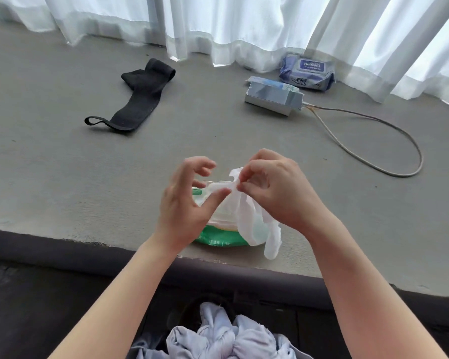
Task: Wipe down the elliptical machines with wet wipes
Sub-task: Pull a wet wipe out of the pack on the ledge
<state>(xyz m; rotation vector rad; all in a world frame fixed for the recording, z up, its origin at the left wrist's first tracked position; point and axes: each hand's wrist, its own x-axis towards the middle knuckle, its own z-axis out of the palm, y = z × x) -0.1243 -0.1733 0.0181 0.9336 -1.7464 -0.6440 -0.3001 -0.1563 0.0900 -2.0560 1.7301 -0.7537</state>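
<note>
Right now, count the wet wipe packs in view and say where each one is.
2. The green pack sits at the ledge's near edge, partly hidden behind both hands. The blue pack lies far right by the curtain, behind a silver box. More may be hidden.

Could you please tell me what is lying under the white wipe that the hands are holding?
Under the wet wipe sits a green wipes pack on the grey ledge. The hands and wipe cover most of its top, so its opening is unclear.

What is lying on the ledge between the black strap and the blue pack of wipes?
In the head view, only the silver box lies between the black strap and the blue pack of wipes, close to the pack. The remaining ledge there is bare.
</note>
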